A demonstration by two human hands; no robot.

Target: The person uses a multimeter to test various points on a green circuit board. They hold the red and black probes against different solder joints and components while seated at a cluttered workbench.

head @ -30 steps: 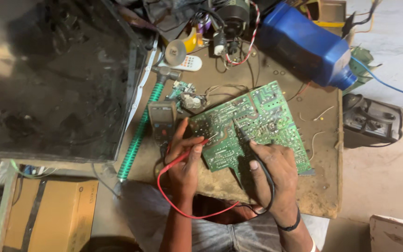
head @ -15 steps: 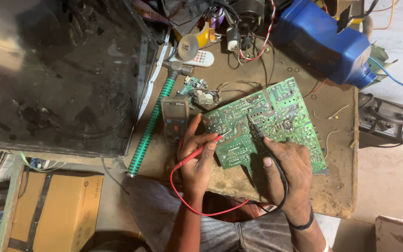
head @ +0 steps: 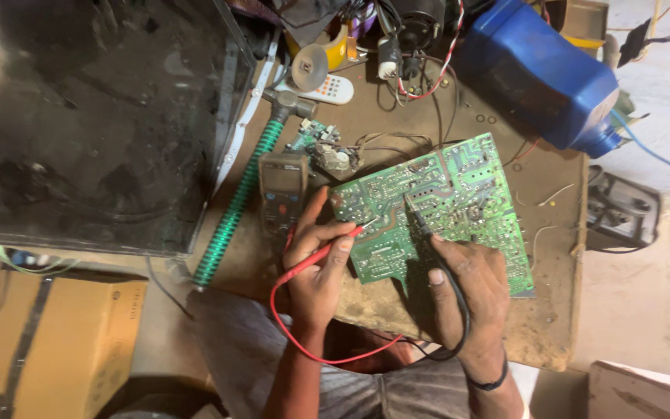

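Left hand (head: 317, 268) fingers grip the red probe (head: 327, 250); right hand (head: 465, 283) fingers grip the black probe (head: 419, 219). Both tips contact the green circuit board (head: 443, 194); multimeter (head: 281, 190) at its 9 o'clock.

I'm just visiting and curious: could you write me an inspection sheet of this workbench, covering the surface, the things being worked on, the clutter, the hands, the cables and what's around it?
Surface: worn brown wooden bench top, stained and scuffed.
Job's things: green printed circuit board lying flat; red probe and black probe, tips on the board; dark handheld meter beside it.
Clutter: hammer with green ribbed handle, white remote control, blue plastic jug on its side, small loose circuit part.
Hands: left hand holds the red probe; right hand holds the black probe.
Cables: red lead and black lead loop over the lap; tangled wires at the far edge.
Surroundings: large dark screen on the left, cardboard box below it.
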